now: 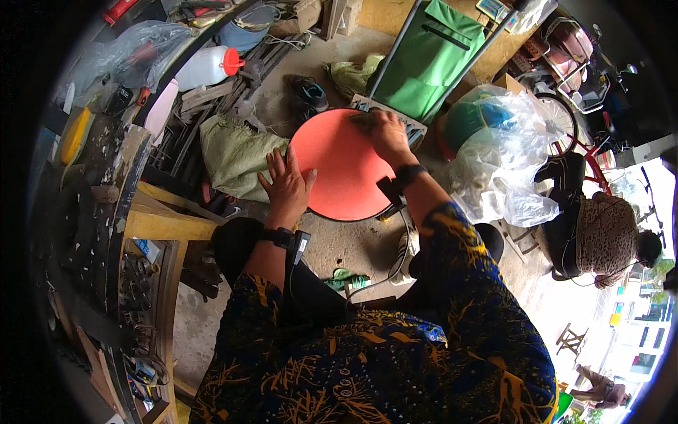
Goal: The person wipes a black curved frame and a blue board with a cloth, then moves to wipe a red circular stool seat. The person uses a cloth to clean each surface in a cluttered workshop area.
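Observation:
A round, flat, orange-red top [344, 169] with a dark rim lies in front of my knees. My left hand [290, 183] is spread at its left edge, fingers apart and holding nothing. At the far right part of the top, my right hand [389, 137] is bent over a small dark rag-like thing [362, 123]. My fingers cover much of that thing, so its exact kind is unclear. A strapped device sits on each wrist, with cables running down. What supports the top is mostly hidden beneath it.
A pale green woven sack [238, 159] lies left of the top. Beyond stand dark shoes [307, 95] and a green folding-frame bag [429, 63]. Clear plastic sheeting [503, 169] is bunched at right, near a crouching person [604, 238]. A cluttered workbench [130, 159] borders my left.

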A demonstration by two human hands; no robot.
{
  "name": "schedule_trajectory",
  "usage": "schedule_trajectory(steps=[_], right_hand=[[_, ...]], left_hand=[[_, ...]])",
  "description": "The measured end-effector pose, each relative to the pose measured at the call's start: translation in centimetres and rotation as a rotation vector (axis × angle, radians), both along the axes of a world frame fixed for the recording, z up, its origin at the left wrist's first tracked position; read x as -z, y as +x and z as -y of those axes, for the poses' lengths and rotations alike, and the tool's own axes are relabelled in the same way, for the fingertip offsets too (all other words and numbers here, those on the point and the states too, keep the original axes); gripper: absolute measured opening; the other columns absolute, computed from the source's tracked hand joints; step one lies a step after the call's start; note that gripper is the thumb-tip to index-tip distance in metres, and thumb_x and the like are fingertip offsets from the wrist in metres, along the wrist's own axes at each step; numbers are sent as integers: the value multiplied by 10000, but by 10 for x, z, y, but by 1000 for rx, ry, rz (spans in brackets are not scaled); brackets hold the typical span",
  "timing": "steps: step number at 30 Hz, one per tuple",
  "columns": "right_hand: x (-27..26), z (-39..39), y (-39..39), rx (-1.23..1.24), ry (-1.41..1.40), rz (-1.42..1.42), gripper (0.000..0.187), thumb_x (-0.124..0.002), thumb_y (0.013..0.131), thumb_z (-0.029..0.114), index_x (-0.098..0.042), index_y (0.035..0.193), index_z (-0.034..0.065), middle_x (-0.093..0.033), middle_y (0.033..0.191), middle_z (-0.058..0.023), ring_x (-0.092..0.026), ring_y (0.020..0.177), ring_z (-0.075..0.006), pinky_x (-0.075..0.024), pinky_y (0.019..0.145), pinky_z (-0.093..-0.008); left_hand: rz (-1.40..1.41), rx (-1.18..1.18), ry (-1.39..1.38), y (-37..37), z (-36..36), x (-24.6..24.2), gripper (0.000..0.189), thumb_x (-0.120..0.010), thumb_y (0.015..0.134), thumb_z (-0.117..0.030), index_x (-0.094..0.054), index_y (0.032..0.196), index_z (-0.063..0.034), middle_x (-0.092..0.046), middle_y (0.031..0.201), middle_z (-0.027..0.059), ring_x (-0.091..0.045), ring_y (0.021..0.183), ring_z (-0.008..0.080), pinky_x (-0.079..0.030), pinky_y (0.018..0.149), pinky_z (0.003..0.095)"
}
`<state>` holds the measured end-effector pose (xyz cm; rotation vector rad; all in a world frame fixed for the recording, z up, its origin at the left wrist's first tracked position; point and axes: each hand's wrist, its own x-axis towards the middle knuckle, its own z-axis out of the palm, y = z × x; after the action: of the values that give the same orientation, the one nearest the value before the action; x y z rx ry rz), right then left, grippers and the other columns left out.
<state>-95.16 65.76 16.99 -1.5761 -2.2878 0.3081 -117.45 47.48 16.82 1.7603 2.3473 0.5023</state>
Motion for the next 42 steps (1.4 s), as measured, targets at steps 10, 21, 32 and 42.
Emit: schedule_trajectory(steps=[10, 21, 32, 42], right_hand=[[21, 198, 43, 163, 170, -431, 443, -565, 924, 53, -500, 1362, 82, -412, 1430, -315, -471, 1287, -498, -441, 1057, -504], [24, 154, 35, 350, 326, -692, 403, -577, 909, 40, -547, 1309, 68, -494, 1374, -270, -448, 1286, -491, -366, 1112, -516], [32, 130, 67, 339, 110, -895, 357, -578, 900, 61, -588, 1256, 74, -595, 1168, -200, -555, 1109, -423, -448, 984, -466], [89, 117, 88, 519, -81, -981, 147, -551, 848, 107, -593, 959, 20, -597, 990, -254, -571, 950, -457, -482, 862, -502]], left_hand=[[-62, 10, -73, 0, -6, 4, 843, -496, 981, -547, -122, 1607, -124, -129, 1660, 207, -75, 1538, 405, -87, 1148, 712], [-154, 0, -101, 4, -8, -3, 811, -495, 987, -527, -170, 1601, -109, -122, 1656, 220, -44, 1540, 408, -83, 1155, 705], [-345, 235, -27, 93, -24, 3, 797, -498, 957, -586, -288, 1579, -135, -188, 1648, 211, -99, 1532, 410, -67, 1179, 665], [-436, 217, 62, 87, -28, 16, 742, -484, 964, -596, -344, 1556, -171, -252, 1631, 194, -169, 1521, 387, -135, 1161, 674]])
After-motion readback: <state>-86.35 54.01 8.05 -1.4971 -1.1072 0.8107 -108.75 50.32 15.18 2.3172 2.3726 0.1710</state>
